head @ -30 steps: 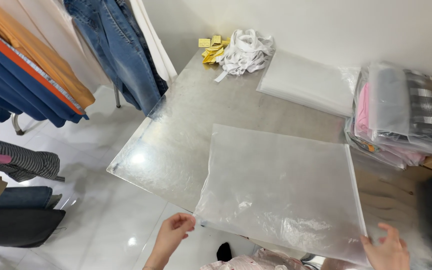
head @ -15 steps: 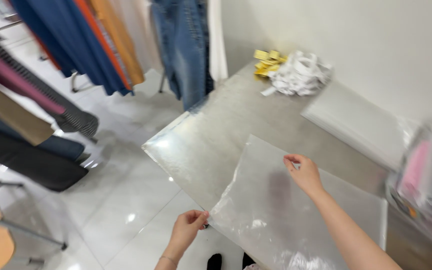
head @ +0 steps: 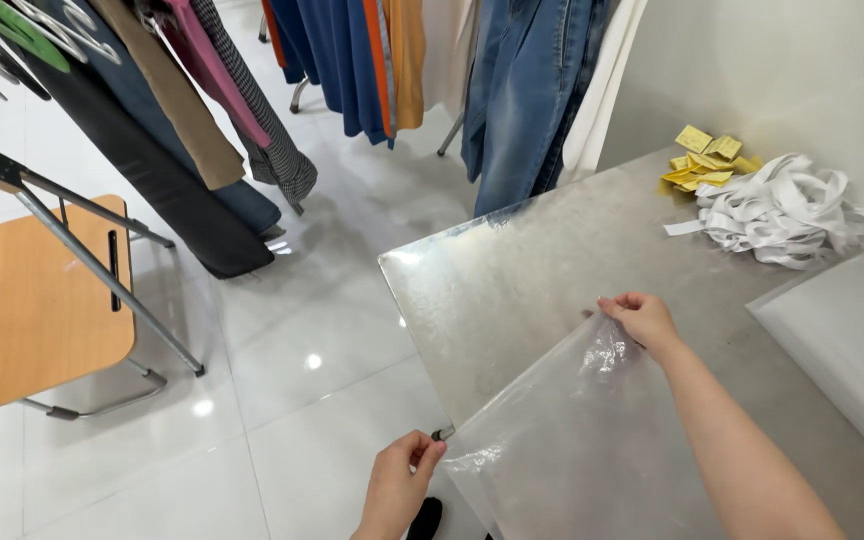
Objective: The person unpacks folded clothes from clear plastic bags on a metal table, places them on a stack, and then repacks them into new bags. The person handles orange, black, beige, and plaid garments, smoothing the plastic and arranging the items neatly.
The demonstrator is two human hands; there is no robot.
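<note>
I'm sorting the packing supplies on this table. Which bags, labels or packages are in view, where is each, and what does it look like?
Clear plastic bag: flat on the table's near edge, held by the left hand and right hand.
Yellow tags: small paper pile, far corner by the wall.
White strips: loose tangled heap beside the tags.
White flat package: rectangular, at the right edge.

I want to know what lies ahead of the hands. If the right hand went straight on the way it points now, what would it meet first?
The right hand, pinching the clear plastic bag, points up-left across the steel table. Bare tabletop lies ahead, then probably the hanging jeans beyond its edge; depth is unclear.
</note>
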